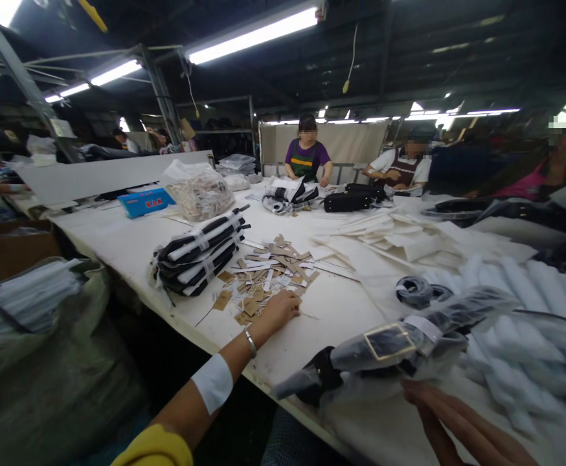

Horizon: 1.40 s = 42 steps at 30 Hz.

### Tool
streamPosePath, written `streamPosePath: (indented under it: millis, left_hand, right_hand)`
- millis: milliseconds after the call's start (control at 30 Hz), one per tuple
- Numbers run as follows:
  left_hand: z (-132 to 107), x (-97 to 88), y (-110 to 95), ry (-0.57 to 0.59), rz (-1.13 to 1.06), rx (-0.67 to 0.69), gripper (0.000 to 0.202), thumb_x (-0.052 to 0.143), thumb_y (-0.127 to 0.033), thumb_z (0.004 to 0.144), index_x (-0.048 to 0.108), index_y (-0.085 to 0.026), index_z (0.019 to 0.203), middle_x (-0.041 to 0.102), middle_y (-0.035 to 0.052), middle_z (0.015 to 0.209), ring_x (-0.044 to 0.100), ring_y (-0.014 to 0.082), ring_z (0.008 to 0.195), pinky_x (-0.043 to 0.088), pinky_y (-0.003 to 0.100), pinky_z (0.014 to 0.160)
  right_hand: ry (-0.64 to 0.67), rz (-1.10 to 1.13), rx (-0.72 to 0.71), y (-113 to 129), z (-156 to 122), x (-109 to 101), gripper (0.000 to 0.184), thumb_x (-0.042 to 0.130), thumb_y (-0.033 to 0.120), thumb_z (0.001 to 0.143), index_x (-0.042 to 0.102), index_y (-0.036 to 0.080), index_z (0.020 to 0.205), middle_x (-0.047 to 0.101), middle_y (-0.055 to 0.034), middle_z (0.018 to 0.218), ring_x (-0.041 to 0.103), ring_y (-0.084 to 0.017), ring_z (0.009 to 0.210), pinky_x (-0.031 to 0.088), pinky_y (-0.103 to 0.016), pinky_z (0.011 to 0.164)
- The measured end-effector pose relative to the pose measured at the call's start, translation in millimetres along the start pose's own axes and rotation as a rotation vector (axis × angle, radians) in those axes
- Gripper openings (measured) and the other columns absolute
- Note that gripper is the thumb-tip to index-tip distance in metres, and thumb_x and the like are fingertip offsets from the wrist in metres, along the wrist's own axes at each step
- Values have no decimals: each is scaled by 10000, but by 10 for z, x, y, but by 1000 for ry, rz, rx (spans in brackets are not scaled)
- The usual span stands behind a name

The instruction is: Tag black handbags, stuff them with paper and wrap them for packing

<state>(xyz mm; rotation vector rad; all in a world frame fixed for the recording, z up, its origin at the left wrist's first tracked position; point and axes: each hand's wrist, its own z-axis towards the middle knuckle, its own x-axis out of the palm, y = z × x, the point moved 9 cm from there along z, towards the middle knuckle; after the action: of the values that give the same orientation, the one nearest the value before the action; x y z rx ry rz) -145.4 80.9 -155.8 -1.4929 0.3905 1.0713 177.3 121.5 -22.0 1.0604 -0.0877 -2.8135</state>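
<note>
My left hand [278, 314] rests on the white table at the near edge of a heap of brown and white hang tags [268, 272] with strings. Its fingers are curled together, and a thin string [309, 316] lies by the fingertips; what they hold, if anything, is hidden. My right hand [462, 421] is at the lower right with its fingers stretched out and nothing in them. Just beyond it lies a black belt [390, 343] in clear plastic, with a gold rectangular buckle and a white paper band.
Left of the tags stands a bundle of black and white straps [200, 252]. Behind are a blue box [146, 202] and a clear bag [199, 191]. White sheets [399, 236] and foam-wrapped rolls [520, 343] fill the right. Several co-workers sit opposite. A green sack [54, 362] stands lower left.
</note>
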Motion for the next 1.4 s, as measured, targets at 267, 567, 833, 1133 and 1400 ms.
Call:
streamPosePath:
  millis: [267, 567, 833, 1133, 1400]
  left_hand:
    - [108, -652, -295, -175, -284, -19, 251, 586, -383, 953, 639, -142, 999, 666, 55, 961, 645, 190, 900, 531, 401, 851]
    - [-208, -1596, -1692, -188, -816, 126, 457, 655, -399, 900, 556, -161, 1278, 668, 50, 950, 654, 141, 852, 521, 314, 854]
    - [-484, -1545, -2787, 17, -1184, 196, 307, 778, -259, 812, 705, -190, 1101, 655, -3, 882, 634, 80, 741, 525, 212, 758]
    - [-653, -1414, -3213, 142, -1252, 239, 256, 764, -239, 834, 735, -205, 1086, 662, -10, 794, 414, -26, 471, 314, 56, 420]
    - [-622, -1197, -3124, 49, -1440, 200, 224, 811, -227, 792, 740, -202, 1003, 679, -30, 792, 654, 48, 705, 544, 141, 729]
  right_hand:
    - [-137, 72, 160, 51, 221, -166, 385, 662, 125, 835, 684, 289, 1182, 788, -1, 980, 767, -178, 795, 611, -211, 798]
    - [-373, 506, 633, -31, 692, -301, 222, 662, 311, 898, 713, 266, 1110, 771, -32, 890, 746, -194, 748, 627, -281, 738]
    - [-183, 1105, 588, 112, 1222, 37, 562, 727, 381, 854, 501, 264, 1354, 650, -91, 1296, 606, -230, 1225, 461, -404, 1084]
    - [18, 1144, 738, 240, 815, -113, 344, 769, 271, 766, 714, 226, 1103, 656, 25, 778, 619, -125, 721, 518, -225, 681]
    - [-14, 1163, 659, 169, 500, -147, 316, 669, 429, 885, 707, 223, 1122, 724, -69, 1056, 676, -219, 976, 536, -332, 884]
